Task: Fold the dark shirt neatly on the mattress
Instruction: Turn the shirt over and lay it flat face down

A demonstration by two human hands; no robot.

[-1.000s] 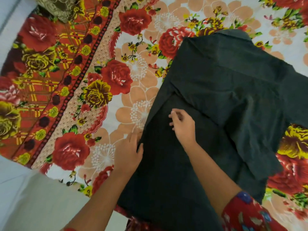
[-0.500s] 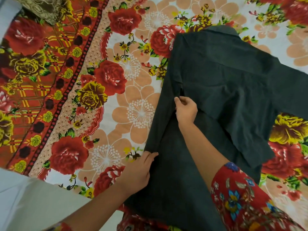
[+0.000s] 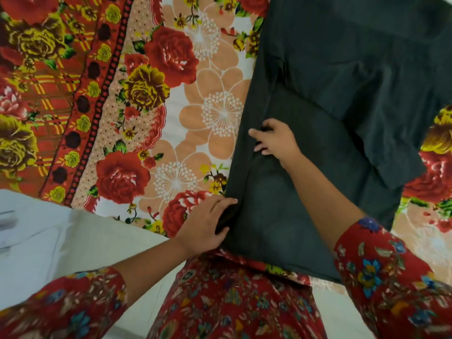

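Note:
The dark shirt (image 3: 342,99) lies spread on the floral mattress sheet (image 3: 215,113), with its right sleeve folded across the body. My left hand (image 3: 208,223) grips the shirt's left side edge near the hem, dark cloth between thumb and fingers. Higher up the same side, below the armpit, my right hand (image 3: 276,140) pinches a ridge of cloth with curled fingers. A narrow raised fold runs between the two hands. The collar end is cut off at the top of the view.
The sheet's red patterned border (image 3: 73,118) runs along the left. A pale floor or surface (image 3: 49,241) lies beside the mattress at the lower left. My red floral clothing (image 3: 232,302) fills the bottom of the view.
My hands went from resting on the shirt to holding its left side. The left hand slid down towards the hem, and the left edge has lifted into a fold.

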